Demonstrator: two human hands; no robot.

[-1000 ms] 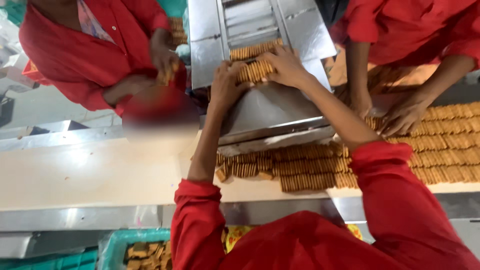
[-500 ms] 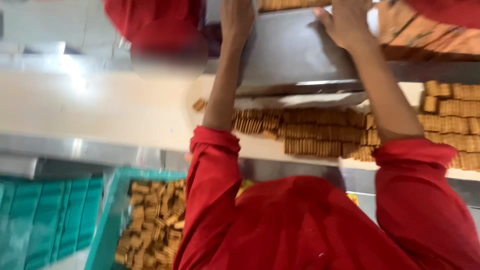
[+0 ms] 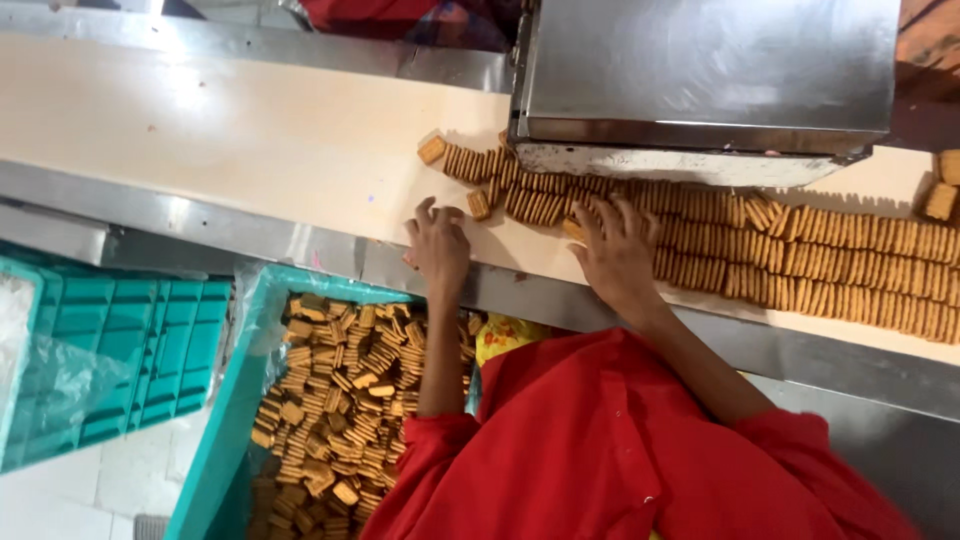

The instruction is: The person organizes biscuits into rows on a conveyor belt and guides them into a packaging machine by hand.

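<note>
My left hand (image 3: 440, 245) lies flat and empty at the desk (image 3: 250, 130) edge, mid-frame, my right hand (image 3: 615, 250) spreads open over the biscuit rows (image 3: 800, 260) running right, still unsorted, while loose biscuits already fill the teal crate (image 3: 225, 420) at lower left.

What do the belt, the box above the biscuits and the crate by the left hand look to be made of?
The belt looks like smooth cream plastic or coated fabric, matte with soft glare. The box appears to be brushed stainless steel: grey, dull reflections, folded edges. The crate by the left hand seems moulded teal plastic, lined with clear film. The biscuits look baked, golden-brown.
</note>
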